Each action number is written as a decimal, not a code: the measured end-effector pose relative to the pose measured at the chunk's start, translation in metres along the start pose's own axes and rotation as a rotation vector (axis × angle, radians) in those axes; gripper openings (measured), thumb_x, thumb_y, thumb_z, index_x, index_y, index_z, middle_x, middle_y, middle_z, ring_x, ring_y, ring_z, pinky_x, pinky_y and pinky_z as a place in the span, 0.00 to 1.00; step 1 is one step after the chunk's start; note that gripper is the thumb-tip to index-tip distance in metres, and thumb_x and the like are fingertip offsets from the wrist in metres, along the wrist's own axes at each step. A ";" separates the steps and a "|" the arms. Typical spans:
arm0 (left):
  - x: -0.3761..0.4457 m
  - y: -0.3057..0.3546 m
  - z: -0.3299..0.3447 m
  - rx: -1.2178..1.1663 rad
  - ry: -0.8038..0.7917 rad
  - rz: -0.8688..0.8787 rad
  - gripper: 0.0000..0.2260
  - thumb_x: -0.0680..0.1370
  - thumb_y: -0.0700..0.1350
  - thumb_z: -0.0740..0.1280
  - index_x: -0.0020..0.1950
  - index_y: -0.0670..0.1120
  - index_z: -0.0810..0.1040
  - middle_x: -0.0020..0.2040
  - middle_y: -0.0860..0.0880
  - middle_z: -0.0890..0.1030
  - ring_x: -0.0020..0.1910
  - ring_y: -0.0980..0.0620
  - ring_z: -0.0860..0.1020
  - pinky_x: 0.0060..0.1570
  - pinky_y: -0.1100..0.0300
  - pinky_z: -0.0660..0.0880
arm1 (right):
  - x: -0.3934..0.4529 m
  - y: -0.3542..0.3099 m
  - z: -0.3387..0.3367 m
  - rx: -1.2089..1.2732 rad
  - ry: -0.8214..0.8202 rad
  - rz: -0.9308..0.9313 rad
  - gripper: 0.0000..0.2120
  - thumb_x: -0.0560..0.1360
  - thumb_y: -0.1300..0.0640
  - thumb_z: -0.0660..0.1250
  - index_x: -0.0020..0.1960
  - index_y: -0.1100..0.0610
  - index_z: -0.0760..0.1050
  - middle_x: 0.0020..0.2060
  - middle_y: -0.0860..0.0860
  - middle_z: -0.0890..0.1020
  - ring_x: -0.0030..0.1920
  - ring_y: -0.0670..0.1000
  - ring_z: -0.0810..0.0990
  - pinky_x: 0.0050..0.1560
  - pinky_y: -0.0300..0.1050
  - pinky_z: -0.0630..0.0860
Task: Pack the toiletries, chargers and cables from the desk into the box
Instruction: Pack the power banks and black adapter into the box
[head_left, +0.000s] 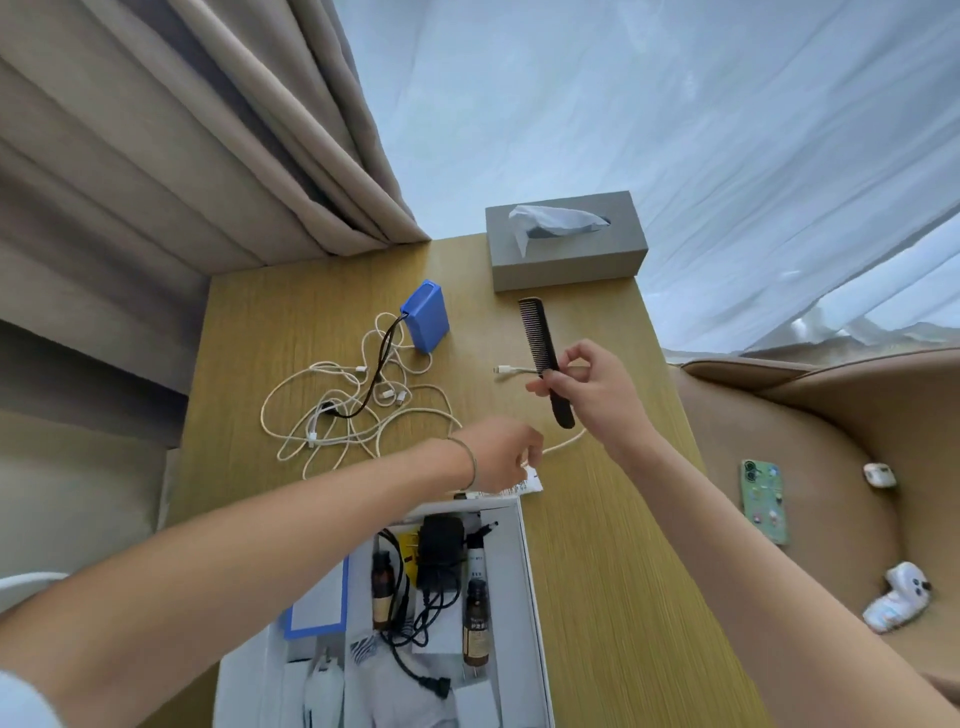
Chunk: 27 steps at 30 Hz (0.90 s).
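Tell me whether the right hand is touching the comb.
Touching. The head view shows the right hand pinching the black comb near its handle, fingers wrapped on both sides, holding it above the desk.

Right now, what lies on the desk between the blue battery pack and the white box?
In the head view, a tangle of white cables lies between the blue battery pack and the white box, with the left hand reaching across.
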<state>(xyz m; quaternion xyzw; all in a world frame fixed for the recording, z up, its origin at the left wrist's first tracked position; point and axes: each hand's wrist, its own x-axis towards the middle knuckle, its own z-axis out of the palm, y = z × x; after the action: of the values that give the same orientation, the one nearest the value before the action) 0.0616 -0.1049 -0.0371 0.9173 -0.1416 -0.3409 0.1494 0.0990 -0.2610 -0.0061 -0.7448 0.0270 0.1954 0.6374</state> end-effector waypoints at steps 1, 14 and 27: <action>0.007 0.001 0.000 0.065 -0.025 0.027 0.07 0.78 0.45 0.69 0.56 0.51 0.78 0.38 0.58 0.73 0.39 0.52 0.76 0.31 0.63 0.66 | -0.003 0.003 -0.002 0.016 0.014 0.012 0.09 0.79 0.64 0.69 0.45 0.56 0.70 0.40 0.56 0.89 0.46 0.54 0.88 0.57 0.54 0.81; 0.041 0.000 0.025 0.614 -0.096 0.058 0.19 0.71 0.63 0.72 0.34 0.48 0.75 0.29 0.52 0.74 0.26 0.54 0.71 0.24 0.60 0.63 | -0.043 0.030 -0.023 0.169 0.077 0.104 0.07 0.79 0.66 0.68 0.47 0.59 0.70 0.41 0.58 0.88 0.41 0.56 0.86 0.52 0.53 0.82; -0.011 -0.027 -0.013 0.055 0.395 0.006 0.15 0.75 0.57 0.72 0.39 0.47 0.74 0.34 0.50 0.77 0.34 0.49 0.74 0.33 0.55 0.69 | -0.076 0.013 -0.019 0.186 -0.028 0.068 0.04 0.81 0.66 0.65 0.54 0.61 0.78 0.41 0.58 0.88 0.41 0.52 0.86 0.47 0.42 0.83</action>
<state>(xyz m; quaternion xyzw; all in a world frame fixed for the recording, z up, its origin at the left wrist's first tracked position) 0.0662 -0.0740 -0.0312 0.9697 -0.1218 -0.1497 0.1500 0.0303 -0.2969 0.0088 -0.6783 0.0615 0.2238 0.6972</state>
